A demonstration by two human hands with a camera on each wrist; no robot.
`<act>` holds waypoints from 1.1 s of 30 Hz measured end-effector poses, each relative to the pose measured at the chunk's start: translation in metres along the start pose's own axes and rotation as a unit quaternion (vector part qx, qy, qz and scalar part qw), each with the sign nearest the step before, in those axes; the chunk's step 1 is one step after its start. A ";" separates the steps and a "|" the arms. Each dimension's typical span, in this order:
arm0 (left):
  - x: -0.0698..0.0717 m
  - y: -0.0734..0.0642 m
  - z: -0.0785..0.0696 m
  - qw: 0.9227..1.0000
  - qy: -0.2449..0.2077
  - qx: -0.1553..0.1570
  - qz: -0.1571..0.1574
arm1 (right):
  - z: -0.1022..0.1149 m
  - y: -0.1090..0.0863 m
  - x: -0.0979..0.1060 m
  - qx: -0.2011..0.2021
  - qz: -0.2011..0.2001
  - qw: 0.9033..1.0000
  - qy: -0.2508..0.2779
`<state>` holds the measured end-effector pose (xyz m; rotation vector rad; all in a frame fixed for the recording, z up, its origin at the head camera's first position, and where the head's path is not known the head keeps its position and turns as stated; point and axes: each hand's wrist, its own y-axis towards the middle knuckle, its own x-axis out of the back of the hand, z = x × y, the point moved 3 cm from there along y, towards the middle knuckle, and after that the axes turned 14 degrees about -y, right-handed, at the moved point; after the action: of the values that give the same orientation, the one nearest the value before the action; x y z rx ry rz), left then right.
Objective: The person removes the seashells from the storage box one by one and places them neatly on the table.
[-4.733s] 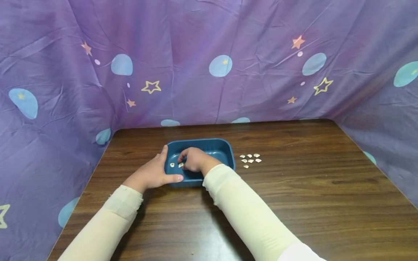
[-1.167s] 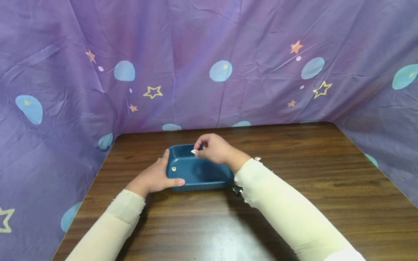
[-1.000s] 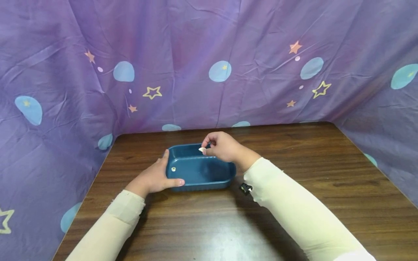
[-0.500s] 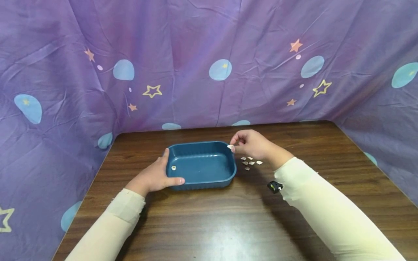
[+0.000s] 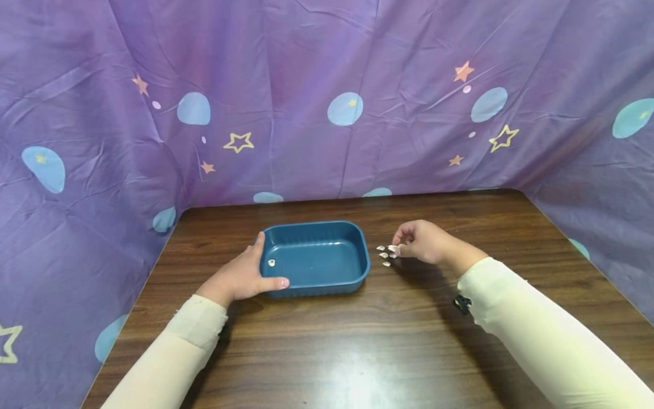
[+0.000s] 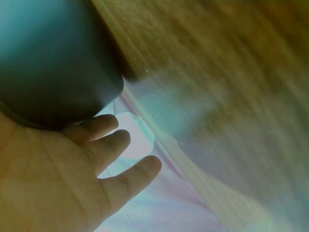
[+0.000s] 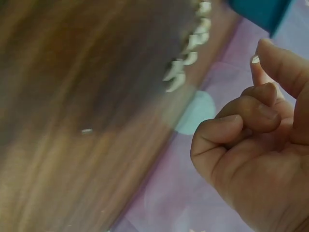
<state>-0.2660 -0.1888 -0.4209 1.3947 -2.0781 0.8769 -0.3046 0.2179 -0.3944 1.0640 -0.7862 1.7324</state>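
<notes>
My left hand (image 5: pixel 237 275) rests against the left end of a blue rectangular tray (image 5: pixel 327 284), its thumb on the near rim. In the left wrist view, its fingers (image 6: pixel 128 181) lie straight beside the tray wall. One small white seashell (image 5: pixel 271 262) lies inside the tray at the left. My right hand (image 5: pixel 431 244) pinches another small seashell (image 7: pixel 255 59) between thumb and index finger, its other fingers curled in. It is low over a cluster of loose seashells (image 5: pixel 384 255) right of the tray, partly hiding them.
The brown wood-grain table (image 5: pixel 306 352) holds the tray and shells. A purple curtain (image 5: pixel 286 85) with stars and balloons hangs behind and at both sides. A small black device (image 5: pixel 462 304) sits at the right cuff.
Earlier, two seashells lay in the tray; my right hand has lifted one out and carried it rightward to the loose shells. My left hand has stayed at the tray's left end.
</notes>
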 end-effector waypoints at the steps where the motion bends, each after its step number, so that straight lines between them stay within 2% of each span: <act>1: 0.000 0.000 0.000 1.000 0.001 -0.001 0.000 | -0.002 -0.001 -0.002 -0.002 0.004 1.000 0.000; 11: 0.001 0.001 0.002 1.000 0.002 -0.004 -0.001 | -0.009 -0.002 -0.018 -0.012 0.026 0.999 -0.039; 21: 0.001 0.001 0.001 1.000 -0.002 0.002 0.000 | -0.008 -0.001 -0.025 -0.012 0.029 0.993 -0.117; 30: 0.000 0.002 0.001 1.000 0.000 0.004 0.001 | -0.007 -0.001 -0.023 -0.012 0.029 0.989 -0.141; 33: 0.000 0.002 0.001 1.000 0.000 0.004 0.002 | -0.005 0.001 -0.019 -0.013 0.022 0.991 -0.129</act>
<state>-0.2678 -0.1889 -0.4223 1.3952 -2.0793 0.8870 -0.3031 0.2151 -0.4138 1.2769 -0.9972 1.6354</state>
